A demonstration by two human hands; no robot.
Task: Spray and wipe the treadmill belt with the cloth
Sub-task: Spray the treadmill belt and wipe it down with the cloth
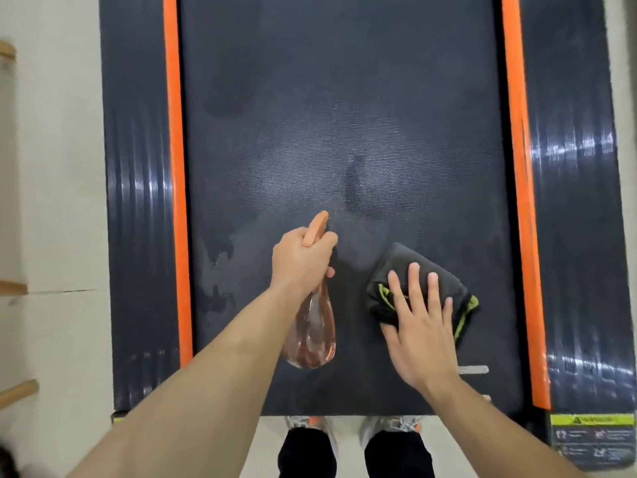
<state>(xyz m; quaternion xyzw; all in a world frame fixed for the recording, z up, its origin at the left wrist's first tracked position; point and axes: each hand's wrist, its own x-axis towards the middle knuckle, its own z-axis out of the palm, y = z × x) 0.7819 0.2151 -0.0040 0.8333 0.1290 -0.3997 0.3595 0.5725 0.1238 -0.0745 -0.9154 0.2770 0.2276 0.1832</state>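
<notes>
The dark textured treadmill belt (344,115) runs away from me, with damp patches near its middle and its left side. My left hand (301,258) is wrapped around the neck of a clear spray bottle (315,334) with an orange trigger head (315,227); the nozzle points forward over the belt. My right hand (418,326) lies flat, fingers spread, on a folded black cloth with lime-green trim (406,270), pressing it on the belt's near right part.
Orange strips (175,167) border the belt on both sides, with glossy black side rails (138,201) outside them. A warning label (593,439) sits at the near right corner. My shoes (310,424) stand on pale floor at the belt's near end. Wooden furniture pieces (13,288) are on the left.
</notes>
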